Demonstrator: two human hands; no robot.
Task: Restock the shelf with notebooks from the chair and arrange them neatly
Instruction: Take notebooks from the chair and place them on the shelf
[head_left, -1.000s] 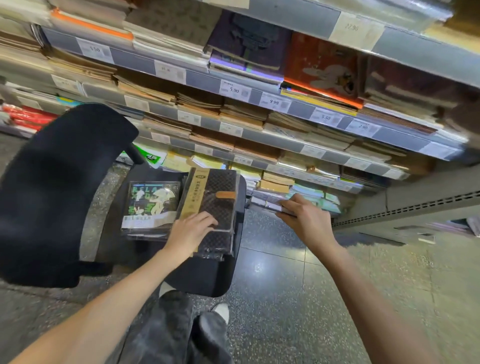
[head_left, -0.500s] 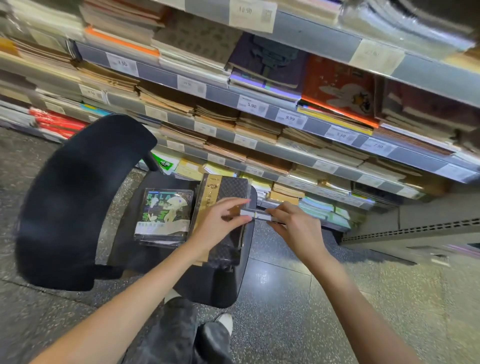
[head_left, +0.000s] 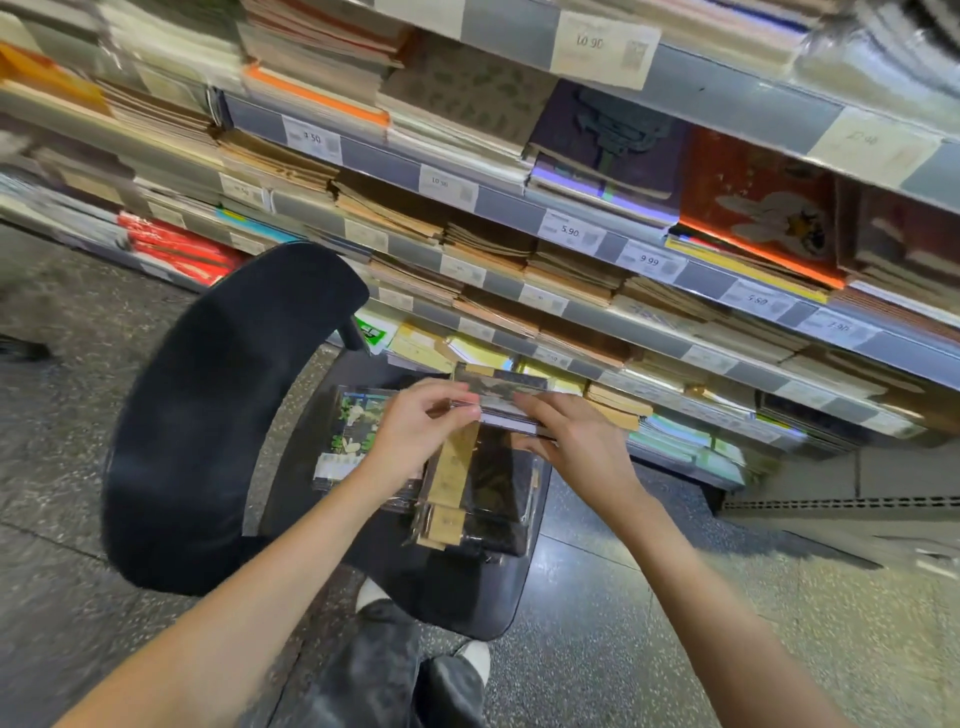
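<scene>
Looking down from the head camera, a thin stack of notebooks, plastic-wrapped with a dark cover and pale page edges, is held level in the air above the seat of a black chair, close to the front edge of the lowest shelf. The left hand pinches the stack's left end, its fingers narrowed around the edge with thumb and forefinger nearly meeting. The right hand grips the right end, its fingers curled over the top while the thumb goes below, so both hands are closed on the same stack. Beneath them, on the seat, lie a dark woven-pattern pile with a gold band and, beside it on the left, a green illustrated pack, touching or nearly so. Motion blur softens the covers, so printed details cannot be read. Shelf tiers behind are packed with brown, purple and orange notebooks, price tags along their rails. Open speckled floor lies to the right of the chair; the curved backrest closes off the left side.
</scene>
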